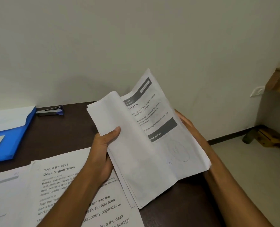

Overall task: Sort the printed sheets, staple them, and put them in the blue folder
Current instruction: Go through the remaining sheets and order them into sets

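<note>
Left hand (103,154) is gripping the sheet stack (152,145); right hand (185,120) is supporting it behind; stapler (50,110) is lying far-left, nearer the left hand.

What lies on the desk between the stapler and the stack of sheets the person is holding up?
In the head view, only bare dark desk separates the stapler from the held stack.
</note>
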`<action>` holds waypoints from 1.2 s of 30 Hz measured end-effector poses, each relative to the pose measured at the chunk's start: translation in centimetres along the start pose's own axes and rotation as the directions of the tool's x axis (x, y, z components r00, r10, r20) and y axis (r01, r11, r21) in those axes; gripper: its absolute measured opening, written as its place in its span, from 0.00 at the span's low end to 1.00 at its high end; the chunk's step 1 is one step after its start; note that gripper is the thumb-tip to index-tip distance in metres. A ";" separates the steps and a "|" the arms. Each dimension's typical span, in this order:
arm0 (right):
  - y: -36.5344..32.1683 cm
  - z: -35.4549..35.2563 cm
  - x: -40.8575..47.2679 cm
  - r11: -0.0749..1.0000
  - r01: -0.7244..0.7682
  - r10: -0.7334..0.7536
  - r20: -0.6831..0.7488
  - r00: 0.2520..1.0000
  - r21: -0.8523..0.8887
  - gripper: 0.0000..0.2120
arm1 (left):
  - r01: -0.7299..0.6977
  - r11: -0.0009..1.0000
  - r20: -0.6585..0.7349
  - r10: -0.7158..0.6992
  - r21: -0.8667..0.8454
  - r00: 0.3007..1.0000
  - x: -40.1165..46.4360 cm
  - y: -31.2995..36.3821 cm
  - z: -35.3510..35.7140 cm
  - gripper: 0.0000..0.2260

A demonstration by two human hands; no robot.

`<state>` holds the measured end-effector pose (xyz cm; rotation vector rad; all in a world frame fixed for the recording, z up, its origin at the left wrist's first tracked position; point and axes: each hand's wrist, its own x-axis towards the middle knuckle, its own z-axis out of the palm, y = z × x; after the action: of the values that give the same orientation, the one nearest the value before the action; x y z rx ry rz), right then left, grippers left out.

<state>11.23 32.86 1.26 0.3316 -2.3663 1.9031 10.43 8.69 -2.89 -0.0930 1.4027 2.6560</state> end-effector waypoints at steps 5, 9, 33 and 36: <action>1.0 3.7 -0.9 0.994 0.108 -0.101 0.180 0.978 -0.030 0.21 | -0.008 0.998 0.037 0.005 0.066 0.999 0.3 -0.3 0.0 0.15; 1.5 5.5 -0.6 0.943 0.219 -0.156 0.250 0.956 -0.251 0.24 | -0.004 0.992 -0.020 0.006 0.127 1.000 0.2 -0.3 0.1 0.13; -0.2 0.0 -0.3 0.980 -0.078 0.093 -0.077 0.993 0.182 0.24 | -0.328 0.771 0.147 0.297 0.546 0.944 -1.4 3.8 2.2 0.17; -1.7 -1.0 -1.4 0.994 0.021 -0.013 -0.080 0.997 0.103 0.14 | -0.469 0.691 0.243 0.405 0.550 0.882 -2.4 5.3 3.1 0.29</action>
<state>12.88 33.63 2.81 0.2772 -2.2140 1.9970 12.02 8.07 3.41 0.5047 2.3985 2.3122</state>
